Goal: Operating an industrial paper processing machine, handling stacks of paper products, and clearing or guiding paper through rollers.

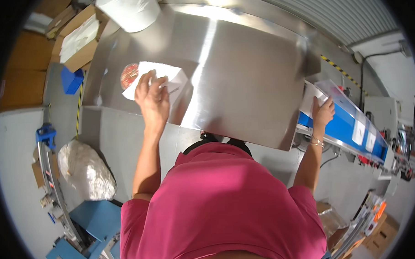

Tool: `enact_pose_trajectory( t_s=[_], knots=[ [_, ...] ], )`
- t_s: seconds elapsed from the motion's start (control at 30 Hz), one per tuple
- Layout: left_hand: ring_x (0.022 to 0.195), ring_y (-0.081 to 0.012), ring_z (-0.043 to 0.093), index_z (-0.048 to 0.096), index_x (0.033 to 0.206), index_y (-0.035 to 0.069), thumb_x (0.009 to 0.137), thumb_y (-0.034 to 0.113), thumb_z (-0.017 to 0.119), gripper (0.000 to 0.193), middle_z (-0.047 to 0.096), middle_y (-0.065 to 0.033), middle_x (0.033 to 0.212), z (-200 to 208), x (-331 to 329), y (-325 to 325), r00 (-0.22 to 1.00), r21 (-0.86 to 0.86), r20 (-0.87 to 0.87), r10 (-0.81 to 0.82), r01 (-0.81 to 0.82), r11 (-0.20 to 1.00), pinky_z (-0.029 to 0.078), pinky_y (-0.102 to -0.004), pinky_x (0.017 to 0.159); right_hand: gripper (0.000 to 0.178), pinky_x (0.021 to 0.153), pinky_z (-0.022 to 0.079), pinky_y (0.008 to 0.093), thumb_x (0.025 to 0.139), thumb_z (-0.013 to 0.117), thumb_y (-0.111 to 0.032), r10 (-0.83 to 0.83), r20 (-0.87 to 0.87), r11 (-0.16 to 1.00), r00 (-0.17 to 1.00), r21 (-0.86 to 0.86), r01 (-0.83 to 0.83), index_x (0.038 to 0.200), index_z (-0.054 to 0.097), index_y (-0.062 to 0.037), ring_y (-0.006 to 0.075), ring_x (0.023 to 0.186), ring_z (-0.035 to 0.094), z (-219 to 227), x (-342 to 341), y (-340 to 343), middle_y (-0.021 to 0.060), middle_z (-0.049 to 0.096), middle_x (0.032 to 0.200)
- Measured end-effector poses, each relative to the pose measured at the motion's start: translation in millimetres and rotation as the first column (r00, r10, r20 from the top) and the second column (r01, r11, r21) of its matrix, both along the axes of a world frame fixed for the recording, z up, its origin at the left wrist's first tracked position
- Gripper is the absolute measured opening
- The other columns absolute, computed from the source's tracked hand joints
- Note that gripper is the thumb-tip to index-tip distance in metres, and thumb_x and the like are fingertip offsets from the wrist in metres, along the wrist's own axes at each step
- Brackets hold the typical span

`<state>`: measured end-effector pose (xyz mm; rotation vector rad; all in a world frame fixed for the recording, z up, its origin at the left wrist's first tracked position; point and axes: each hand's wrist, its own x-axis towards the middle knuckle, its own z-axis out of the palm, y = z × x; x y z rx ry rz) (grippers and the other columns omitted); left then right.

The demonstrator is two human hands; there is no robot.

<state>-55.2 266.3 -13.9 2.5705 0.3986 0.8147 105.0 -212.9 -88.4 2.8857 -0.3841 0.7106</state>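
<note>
The left hand, fingers bent, touched a white packet overlapping a red-patterned round item on the steel tabletop, while the right hand touched another white packet at the near-left end of the blue conveyor belt. From my end I couldn't tell whether either grip had closed; I judged light edge holds best, keeping both packets flat and uncreased.

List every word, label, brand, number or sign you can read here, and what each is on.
No text is readable.
White packets on the blue belt: any print is too small to read.
Red-patterned round thing by the left hand: too blurred to read.
Yellow-and-black floor tape: stripes, no words seen.
</note>
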Motion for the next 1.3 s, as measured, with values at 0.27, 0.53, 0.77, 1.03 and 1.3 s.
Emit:
enact_pose_trajectory(
  t_s=[0.27,0.53,0.77,1.03,1.3],
  knots=[
    [0.127,-0.0339,0.035,0.067,0.091,0.012,0.070,0.000,0.063,0.024,0.047,-0.0143,0.129,8.8,1.3,-6.4,0.994,0.008,-0.098,-0.042,0.043,0.999,0.020,-0.0466,0.106,0.049,0.087,0.046,0.0365,0.076,0.070,-0.014,0.962,0.061,0.026,0.267,0.951,-0.309,0.121,0.051,-0.0115,0.0242,0.109,0.053,28.2,-17.9,259.6,0.0109,0.053,0.121],
    [0.129,-0.0331,0.031,0.059,0.114,0.012,0.076,0.023,0.067,0.040,0.041,-0.0152,0.134,8.6,-0.6,1.7,0.996,0.029,-0.089,-0.004,0.007,1.000,0.017,-0.0492,0.106,0.047,0.085,0.044,0.0305,0.082,0.065,-0.022,0.992,0.127,-0.126,-0.017,0.948,-0.292,0.118,0.048,0.0025,0.0178,0.101,0.053,24.6,-15.1,326.7,0.0095,0.055,0.112],
    [0.119,-0.0310,0.043,0.061,0.112,0.011,0.080,0.006,0.061,0.032,0.052,-0.0119,0.123,3.8,-0.5,14.1,0.996,0.074,-0.083,0.032,-0.026,0.997,0.031,-0.0431,0.099,0.063,0.084,0.045,0.0302,0.084,0.064,-0.034,0.601,-0.184,0.450,0.778,0.882,-0.138,0.127,0.042,0.0063,0.0207,0.099,0.057,-14.9,-18.5,186.8,0.0168,0.057,0.116],
    [0.112,-0.0326,0.049,0.065,0.101,0.010,0.074,-0.001,0.064,0.028,0.055,-0.0130,0.116,-2.9,0.8,17.0,1.000,0.024,0.015,0.009,-0.010,1.000,0.040,-0.0425,0.094,0.058,0.074,0.049,0.0434,0.082,0.058,-0.049,0.115,-0.114,0.907,0.987,0.417,-0.057,0.112,0.054,0.0005,0.0370,0.091,0.061,-12.7,3.9,-24.5,0.0240,0.061,0.103],
    [0.123,-0.0321,0.039,0.067,0.090,0.012,0.069,0.000,0.065,0.025,0.052,-0.0088,0.123,2.2,2.4,8.7,0.999,0.006,-0.031,0.007,-0.007,1.000,0.026,-0.0469,0.103,0.044,0.080,0.048,0.0341,0.077,0.070,-0.022,0.672,-0.077,0.425,0.736,0.854,-0.299,0.116,0.055,-0.0058,0.0259,0.099,0.059,36.7,-8.1,171.9,0.0135,0.060,0.109]
  ],
)
